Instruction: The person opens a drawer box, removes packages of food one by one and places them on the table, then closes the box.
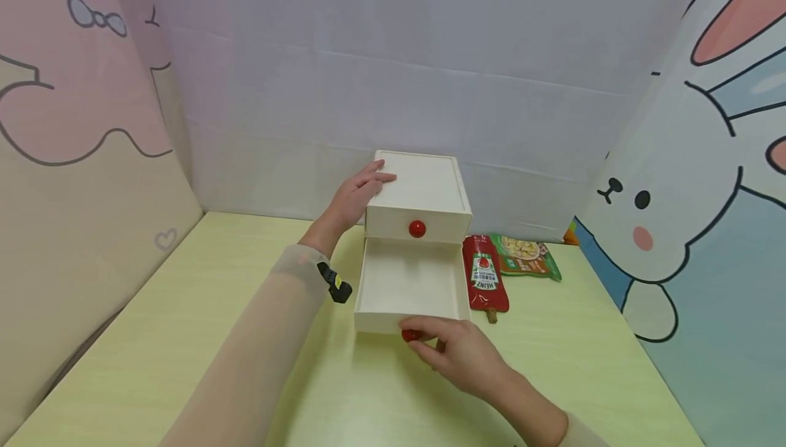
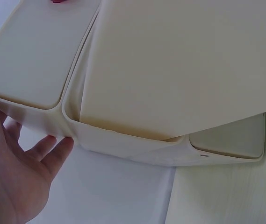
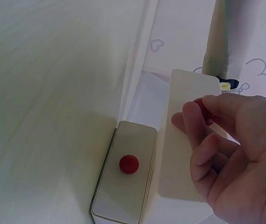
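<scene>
I had the right hand (image 1: pixel 460 355) pinching the red knob (image 1: pixel 411 336) of the pulled-out drawer (image 1: pixel 377 323), thumb and fingertips clamped on it; that drawer jutted toward me from the middle of the white cabinet (image 1: pixel 420 181), above its closed bottom drawer (image 3: pixel 122 185); I had the left hand (image 1: pixel 356 198) resting on the cabinet's upper left edge, fingers apart; a red Heinz pouch (image 1: pixel 485 275) and a green packet (image 1: pixel 528 257) lay right of it on the table (image 1: pixel 565 365).
</scene>
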`<state>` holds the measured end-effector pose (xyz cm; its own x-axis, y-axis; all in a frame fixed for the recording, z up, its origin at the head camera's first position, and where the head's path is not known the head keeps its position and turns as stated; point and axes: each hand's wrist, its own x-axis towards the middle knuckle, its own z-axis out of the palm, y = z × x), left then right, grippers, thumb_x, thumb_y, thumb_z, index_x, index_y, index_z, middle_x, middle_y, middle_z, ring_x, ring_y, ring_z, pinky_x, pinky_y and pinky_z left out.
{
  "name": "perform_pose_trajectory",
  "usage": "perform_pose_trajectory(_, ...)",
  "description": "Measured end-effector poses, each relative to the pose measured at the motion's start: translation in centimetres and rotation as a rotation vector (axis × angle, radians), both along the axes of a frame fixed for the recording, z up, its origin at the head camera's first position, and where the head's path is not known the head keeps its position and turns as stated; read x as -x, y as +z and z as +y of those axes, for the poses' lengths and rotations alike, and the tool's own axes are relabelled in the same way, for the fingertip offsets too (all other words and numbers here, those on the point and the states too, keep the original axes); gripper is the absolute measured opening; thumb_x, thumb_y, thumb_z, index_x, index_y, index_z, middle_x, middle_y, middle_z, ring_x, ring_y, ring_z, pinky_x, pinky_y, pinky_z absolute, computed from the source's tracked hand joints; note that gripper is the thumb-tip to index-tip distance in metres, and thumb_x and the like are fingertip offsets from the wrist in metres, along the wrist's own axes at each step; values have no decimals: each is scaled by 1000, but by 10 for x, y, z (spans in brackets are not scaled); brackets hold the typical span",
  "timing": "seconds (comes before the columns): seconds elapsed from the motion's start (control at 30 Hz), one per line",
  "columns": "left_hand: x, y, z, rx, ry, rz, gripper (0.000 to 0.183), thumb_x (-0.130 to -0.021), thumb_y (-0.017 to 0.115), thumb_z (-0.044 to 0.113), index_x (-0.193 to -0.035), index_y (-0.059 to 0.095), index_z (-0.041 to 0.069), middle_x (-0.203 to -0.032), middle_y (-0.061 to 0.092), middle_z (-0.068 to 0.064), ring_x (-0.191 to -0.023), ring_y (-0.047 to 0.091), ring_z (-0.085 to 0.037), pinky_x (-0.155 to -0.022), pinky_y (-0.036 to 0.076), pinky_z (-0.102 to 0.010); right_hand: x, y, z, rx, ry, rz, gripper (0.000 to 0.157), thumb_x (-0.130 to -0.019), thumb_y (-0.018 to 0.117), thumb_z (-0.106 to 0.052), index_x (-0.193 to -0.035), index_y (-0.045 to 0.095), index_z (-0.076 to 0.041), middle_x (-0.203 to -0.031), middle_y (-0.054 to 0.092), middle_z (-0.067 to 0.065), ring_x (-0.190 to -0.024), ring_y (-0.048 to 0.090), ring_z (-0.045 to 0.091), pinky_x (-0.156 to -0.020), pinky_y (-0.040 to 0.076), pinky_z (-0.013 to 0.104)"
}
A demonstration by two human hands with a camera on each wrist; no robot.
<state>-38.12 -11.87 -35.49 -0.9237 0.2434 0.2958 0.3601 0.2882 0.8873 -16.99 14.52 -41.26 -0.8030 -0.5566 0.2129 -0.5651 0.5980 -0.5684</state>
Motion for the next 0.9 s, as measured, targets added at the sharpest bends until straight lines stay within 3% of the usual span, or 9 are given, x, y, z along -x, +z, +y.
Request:
perform_pose_trajectory(0.17,0,-2,-1,-5,-1,0,48,-113,43,34,-149,71,18,-181,32,10,-173,17,-23,-138,16,-61,3,0,-1,3,1,49,30,-102,78,-12,-130,79,-22,-124,82,-3,-84,62,-3,-67,56,17)
perform_pose_trajectory(0.4,0,-1,0,-4,-3,-2,48,-114,43,34,-149,70,18,-181,32,11,-173,16,-22,-138,16,-61,10,2,-3,-6,-23,37,30,-103,77,-15,-132,79,-23,-125,82,-4,-76,57,-3,-66,55,18)
perform_pose_trajectory(0.9,3,-2,-2,-6,2,-1,48,-113,43,34,-149,71,18,-181,32,10,-173,17,-23,-138,17,-60,28,1,-11,13,-48,94,32,-102,79,-16,-133,79,-21,-129,81,-3,-82,62,2,-68,57,19)
